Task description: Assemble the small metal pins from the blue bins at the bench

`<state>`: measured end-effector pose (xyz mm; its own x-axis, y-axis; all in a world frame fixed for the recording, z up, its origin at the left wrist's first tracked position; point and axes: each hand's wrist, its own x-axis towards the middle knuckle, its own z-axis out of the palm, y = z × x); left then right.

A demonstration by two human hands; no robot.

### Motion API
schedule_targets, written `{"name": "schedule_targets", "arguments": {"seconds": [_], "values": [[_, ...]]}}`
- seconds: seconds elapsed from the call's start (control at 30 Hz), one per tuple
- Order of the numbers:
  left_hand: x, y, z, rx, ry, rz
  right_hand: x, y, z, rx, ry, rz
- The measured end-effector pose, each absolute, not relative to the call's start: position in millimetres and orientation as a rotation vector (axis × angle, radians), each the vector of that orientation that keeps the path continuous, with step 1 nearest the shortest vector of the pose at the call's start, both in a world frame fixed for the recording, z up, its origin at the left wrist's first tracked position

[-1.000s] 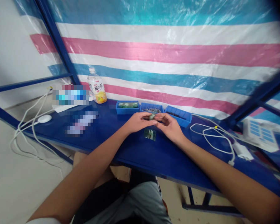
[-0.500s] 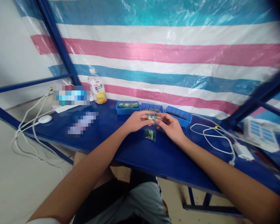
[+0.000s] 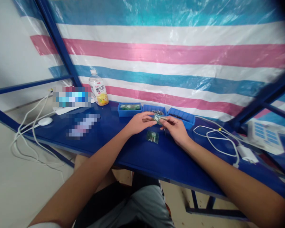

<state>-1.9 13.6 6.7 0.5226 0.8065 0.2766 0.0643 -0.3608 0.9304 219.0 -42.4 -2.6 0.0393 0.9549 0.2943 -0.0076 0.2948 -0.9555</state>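
Small green-tinted packet [image 3: 158,119] held above worktop [image 3: 142,155], just in front of middle blue tray [image 3: 147,108] near back edge. Right end pinched between thumb and fingers of right hand [image 3: 177,129]; left end met by fingertips of left hand [image 3: 139,123], curled, whether pinched cannot be told. Second packet [image 3: 153,136] laid flat between trays and front edge. Metal bits [image 3: 159,112] contained in middle tray, green pieces [image 3: 130,107] in left tray [image 3: 130,113].
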Motion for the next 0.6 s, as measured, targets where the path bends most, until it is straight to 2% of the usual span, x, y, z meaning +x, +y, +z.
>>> {"name": "schedule_targets", "arguments": {"seconds": [0.13,0.3,0.6], "values": [[0.0,9.8,7.3,1.913,0.749,1.002,221.2,-39.5,-3.5,-1.002,-1.211,0.908],[3.9,4.2,6.6,1.914,0.634,0.979,216.5,-46.3,-0.7,-0.959,-1.352,0.999],[1.5,9.6,10.1,1.74,0.74,0.959,216.0,-44.5,-4.2,-0.912,-1.318,1.092]]}}
